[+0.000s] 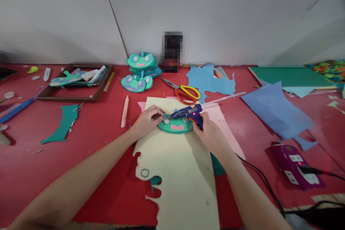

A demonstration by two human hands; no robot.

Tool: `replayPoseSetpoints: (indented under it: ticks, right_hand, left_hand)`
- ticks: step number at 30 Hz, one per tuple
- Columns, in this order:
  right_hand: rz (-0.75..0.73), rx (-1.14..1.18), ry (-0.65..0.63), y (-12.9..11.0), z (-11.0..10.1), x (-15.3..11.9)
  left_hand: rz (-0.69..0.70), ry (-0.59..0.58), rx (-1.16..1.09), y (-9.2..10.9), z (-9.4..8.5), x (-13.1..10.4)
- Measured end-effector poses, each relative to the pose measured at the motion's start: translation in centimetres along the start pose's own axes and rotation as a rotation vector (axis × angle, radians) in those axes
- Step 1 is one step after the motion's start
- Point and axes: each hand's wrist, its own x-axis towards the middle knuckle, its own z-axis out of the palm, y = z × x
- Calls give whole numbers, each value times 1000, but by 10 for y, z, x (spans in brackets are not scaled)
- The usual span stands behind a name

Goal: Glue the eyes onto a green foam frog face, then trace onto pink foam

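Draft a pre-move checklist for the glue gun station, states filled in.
1. Blue plastic glue gun gripped in right hand: ok.
2. Red indicator light on gun lit: ok.
3. Long translucent glue stick at gun's rear: ok.
4. Left hand well clear of nozzle: not ok, fingertips are close to it.
5. Red-and-yellow-handled metal scissors off the green frog-face piece: ok.
6. Nozzle hot enough: cannot tell.
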Motion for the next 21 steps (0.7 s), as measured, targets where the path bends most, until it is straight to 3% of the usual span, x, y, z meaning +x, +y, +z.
replayPoseSetpoints:
  ticks: [21]
  right_hand:
    - [78, 27, 40, -7, 3, 4]
  left_hand:
    - [-15, -1, -41, -1, -1, 0]
